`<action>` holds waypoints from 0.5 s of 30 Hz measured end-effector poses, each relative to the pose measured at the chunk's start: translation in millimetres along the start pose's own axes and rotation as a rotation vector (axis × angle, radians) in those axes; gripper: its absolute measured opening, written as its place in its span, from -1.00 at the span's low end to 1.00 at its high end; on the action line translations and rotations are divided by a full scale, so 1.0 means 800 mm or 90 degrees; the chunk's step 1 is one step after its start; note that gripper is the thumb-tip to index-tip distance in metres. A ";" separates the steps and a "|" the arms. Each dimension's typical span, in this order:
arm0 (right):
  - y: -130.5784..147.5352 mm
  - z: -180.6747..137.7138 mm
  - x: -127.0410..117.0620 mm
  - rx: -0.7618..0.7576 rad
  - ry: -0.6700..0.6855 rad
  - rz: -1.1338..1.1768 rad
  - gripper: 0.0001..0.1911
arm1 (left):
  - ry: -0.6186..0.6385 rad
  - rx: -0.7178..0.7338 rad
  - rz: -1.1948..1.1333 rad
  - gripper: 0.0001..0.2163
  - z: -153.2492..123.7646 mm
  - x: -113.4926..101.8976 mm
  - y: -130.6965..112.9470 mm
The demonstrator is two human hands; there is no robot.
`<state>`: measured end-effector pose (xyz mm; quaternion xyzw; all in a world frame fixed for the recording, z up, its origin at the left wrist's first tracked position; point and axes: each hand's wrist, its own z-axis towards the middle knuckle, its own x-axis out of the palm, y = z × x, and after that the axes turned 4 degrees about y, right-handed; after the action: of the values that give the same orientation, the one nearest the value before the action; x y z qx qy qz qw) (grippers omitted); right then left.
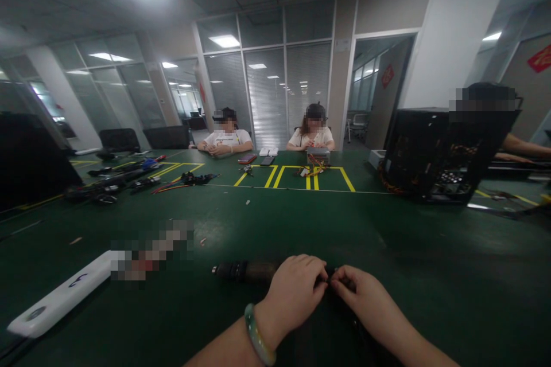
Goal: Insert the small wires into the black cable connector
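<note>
Dark cylindrical tool (258,271) partly behind left hand (297,284), white strip (66,293) farther left

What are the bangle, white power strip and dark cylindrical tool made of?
Bangle: possibly polished jade, or glass; mottled green and cream, glossy highlights.
White power strip: probably moulded plastic; smooth, uniform surface, rounded edges.
Dark cylindrical tool: body likely plastic, finish too blurred to tell; tip looks metal from its bright glint.

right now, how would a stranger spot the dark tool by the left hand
On the green tabletop, find the left hand, its wrist wearing a bangle. The dark cylindrical tool juts leftward from that hand. Unlike the long white bar, it is dark with a shiny tip.
</note>
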<state>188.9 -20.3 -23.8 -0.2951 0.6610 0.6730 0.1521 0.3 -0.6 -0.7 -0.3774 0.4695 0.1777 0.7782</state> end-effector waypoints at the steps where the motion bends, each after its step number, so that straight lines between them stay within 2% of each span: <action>1: 0.000 0.000 0.000 0.001 0.001 0.004 -0.81 | 0.002 0.002 0.002 -0.88 0.000 0.000 0.000; 15: 0.001 -0.002 -0.002 0.004 0.012 0.056 -0.80 | -0.002 0.016 0.005 -0.89 -0.001 0.000 0.001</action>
<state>190.0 -21.2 -21.7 -0.2715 0.6768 0.6742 0.1172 -0.5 -0.9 -1.0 -0.3653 0.4717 0.1754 0.7831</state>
